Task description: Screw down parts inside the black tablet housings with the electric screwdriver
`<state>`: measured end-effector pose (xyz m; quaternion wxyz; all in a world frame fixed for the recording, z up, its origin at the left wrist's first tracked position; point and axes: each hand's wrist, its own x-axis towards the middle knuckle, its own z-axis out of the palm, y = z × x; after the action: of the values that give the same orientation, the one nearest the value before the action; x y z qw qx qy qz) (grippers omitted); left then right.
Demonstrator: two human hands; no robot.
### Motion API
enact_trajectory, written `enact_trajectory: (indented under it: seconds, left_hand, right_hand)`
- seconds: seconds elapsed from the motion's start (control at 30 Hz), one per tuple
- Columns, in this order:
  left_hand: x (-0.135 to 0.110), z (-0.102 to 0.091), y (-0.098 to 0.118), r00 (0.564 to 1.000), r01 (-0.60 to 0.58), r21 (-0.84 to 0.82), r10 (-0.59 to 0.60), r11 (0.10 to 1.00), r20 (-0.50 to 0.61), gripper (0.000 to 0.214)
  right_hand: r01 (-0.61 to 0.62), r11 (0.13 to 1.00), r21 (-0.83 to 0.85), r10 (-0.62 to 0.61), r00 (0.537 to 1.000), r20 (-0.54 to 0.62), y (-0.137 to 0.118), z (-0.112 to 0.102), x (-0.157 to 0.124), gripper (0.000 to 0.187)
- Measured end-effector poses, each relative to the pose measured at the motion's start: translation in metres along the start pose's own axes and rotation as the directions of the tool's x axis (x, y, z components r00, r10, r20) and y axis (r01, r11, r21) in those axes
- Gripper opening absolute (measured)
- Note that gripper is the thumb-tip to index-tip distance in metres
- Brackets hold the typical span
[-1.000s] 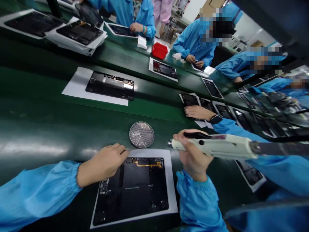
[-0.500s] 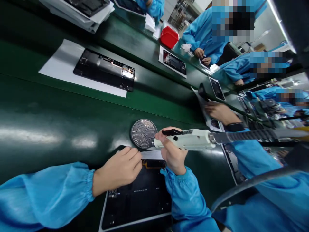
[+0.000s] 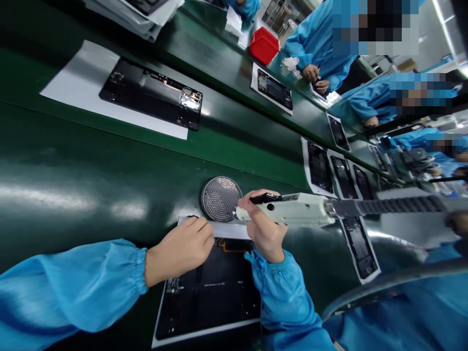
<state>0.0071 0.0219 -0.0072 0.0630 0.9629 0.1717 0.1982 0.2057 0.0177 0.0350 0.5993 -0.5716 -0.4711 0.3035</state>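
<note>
My right hand (image 3: 268,231) is wrapped around a pale electric screwdriver (image 3: 292,209), which lies nearly level. Its metal nose is at the edge of a round dish (image 3: 221,199) with a finely dotted surface. My left hand (image 3: 186,248) has its fingers curled together over the top left part of an opened tablet (image 3: 215,302). What those fingers pinch, if anything, is hidden. The tablet, black inside with an orange flex cable (image 3: 228,247), lies on a white sheet (image 3: 232,230) below both hands.
Another opened device (image 3: 153,95) rests on white paper (image 3: 84,87) at the upper left. More opened devices (image 3: 320,168) line the green bench (image 3: 91,156) to the right. A red bin (image 3: 263,45) stands at the back. Co-workers in blue sleeves (image 3: 331,36) sit opposite; a thick cable (image 3: 395,275) crosses the lower right.
A co-worker's hand at the right has drawn back with a white sheet, uncovering devices on the bench. The view has shifted slightly. My hands keep nearly the same pose.
</note>
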Motion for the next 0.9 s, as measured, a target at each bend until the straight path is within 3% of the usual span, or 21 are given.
enact_trajectory:
  seconds: [0.43,0.67,0.9]
  left_hand:
    - [0.000,0.000,-0.001,0.999,0.028,-0.050,-0.027,0.998,0.019,0.016]
    - [0.005,0.001,-0.003,0.998,0.058,-0.124,-0.053,0.991,0.045,0.012]
    - [0.013,0.006,-0.002,1.000,0.010,-0.163,-0.011,0.987,-0.006,0.017]
  right_hand:
    - [0.005,0.999,-0.046,-0.007,1.000,-0.028,0.003,0.001,0.000,0.017]
    - [0.100,0.994,0.051,-0.099,0.995,-0.021,-0.025,-0.005,-0.011,0.020]
    - [0.087,0.994,0.059,-0.094,0.989,0.111,-0.026,-0.012,-0.037,0.018]
